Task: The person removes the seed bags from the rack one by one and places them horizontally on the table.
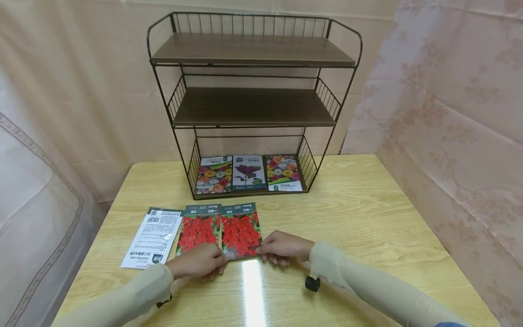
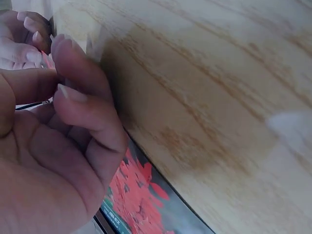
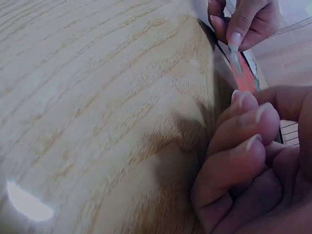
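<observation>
Both hands low at 6 o'clock on the wooden table (image 1: 367,204). Left hand (image 1: 198,262) and right hand (image 1: 283,247) meet at the near edge of the right-hand red-flower seed packet (image 1: 241,230), one at each lower corner. Fingers of both are curled, tips pinching the packet's bottom edge; in the right wrist view the left hand's fingertips (image 3: 234,41) close on the thin edge and raise it slightly off the wood.

A second red-flower packet (image 1: 198,230) lies touching it at 9 o'clock; beyond that, a white-backed packet (image 1: 153,238), face down. At 12 o'clock stands a wire shelf rack (image 1: 253,54) with three packets (image 1: 249,172) side by side on its bottom tier; the upper tiers show nothing.

Judgement: step in hand is picking the packet off the table. Next move calls for a firm two-handed lift without dragging its neighbour, then a carry toward 12 o'clock.
</observation>
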`<state>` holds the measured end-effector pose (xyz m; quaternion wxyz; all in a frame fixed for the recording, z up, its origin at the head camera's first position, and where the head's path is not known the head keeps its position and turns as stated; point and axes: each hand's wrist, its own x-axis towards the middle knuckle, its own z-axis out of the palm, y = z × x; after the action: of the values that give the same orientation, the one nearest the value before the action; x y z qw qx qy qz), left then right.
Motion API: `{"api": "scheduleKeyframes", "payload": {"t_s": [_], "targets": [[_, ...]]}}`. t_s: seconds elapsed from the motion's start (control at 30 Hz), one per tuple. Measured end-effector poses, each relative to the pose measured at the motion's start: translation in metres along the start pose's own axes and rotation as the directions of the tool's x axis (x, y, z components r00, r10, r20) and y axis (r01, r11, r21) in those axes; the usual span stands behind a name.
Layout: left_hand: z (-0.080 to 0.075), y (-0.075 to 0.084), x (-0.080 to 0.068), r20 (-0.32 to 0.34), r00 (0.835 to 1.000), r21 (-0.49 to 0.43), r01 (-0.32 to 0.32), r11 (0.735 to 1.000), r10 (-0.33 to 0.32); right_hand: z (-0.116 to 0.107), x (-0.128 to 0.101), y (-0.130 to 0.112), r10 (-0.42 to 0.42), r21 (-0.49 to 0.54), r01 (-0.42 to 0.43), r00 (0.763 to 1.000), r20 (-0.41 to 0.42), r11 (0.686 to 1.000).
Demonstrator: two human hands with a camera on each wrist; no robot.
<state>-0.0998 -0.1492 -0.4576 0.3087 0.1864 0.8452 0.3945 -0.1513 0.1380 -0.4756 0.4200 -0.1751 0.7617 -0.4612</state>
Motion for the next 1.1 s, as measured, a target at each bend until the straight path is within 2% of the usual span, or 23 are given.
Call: {"api": "scheduleKeyframes", "payload": {"t_s": [0.17, 0.43, 0.57, 0.67, 0.77, 0.9, 0.97, 1.1], "targets": [[-0.002, 0.0, 0.0, 0.012, 1.0, -0.02, 0.009, 1.0, -0.009, -0.002, 0.0, 0.001, -0.009, 0.027, 0.008, 0.999, 0.035, 1.0], [-0.005, -0.002, 0.004, 0.024, 1.0, -0.023, 0.005, 1.0, -0.004, -0.007, -0.003, 0.003, -0.013, 0.01, 0.012, 0.997, 0.074, 1.0], [-0.009, -0.003, 0.004, -0.018, 1.0, -0.013, -0.002, 1.0, 0.001, -0.01, -0.005, 0.005, -0.019, 0.013, 0.017, 0.994, 0.105, 1.0], [-0.013, -0.004, 0.006, -0.09, 0.996, -0.008, -0.007, 1.0, 0.006, -0.012, -0.005, 0.004, -0.025, 0.019, 0.023, 0.994, 0.108, 1.0], [-0.02, -0.007, 0.01, -0.203, 0.979, -0.023, -0.001, 1.0, -0.004, -0.015, -0.003, 0.002, -0.039, 0.022, 0.037, 0.996, 0.08, 0.999], [-0.036, -0.012, 0.017, -0.337, 0.939, -0.124, 0.031, 0.992, -0.072, -0.021, 0.004, -0.006, -0.061, 0.051, 0.06, 0.998, 0.02, 0.997], [-0.047, -0.015, 0.02, -0.361, 0.924, -0.217, 0.049, 0.975, -0.127, -0.025, 0.008, -0.011, -0.063, 0.071, 0.064, 0.998, -0.006, 0.995], [-0.069, -0.023, 0.027, -0.365, 0.905, -0.369, 0.074, 0.926, -0.217, -0.032, 0.021, -0.022, -0.053, 0.141, 0.063, 0.996, -0.07, 0.988]]}}
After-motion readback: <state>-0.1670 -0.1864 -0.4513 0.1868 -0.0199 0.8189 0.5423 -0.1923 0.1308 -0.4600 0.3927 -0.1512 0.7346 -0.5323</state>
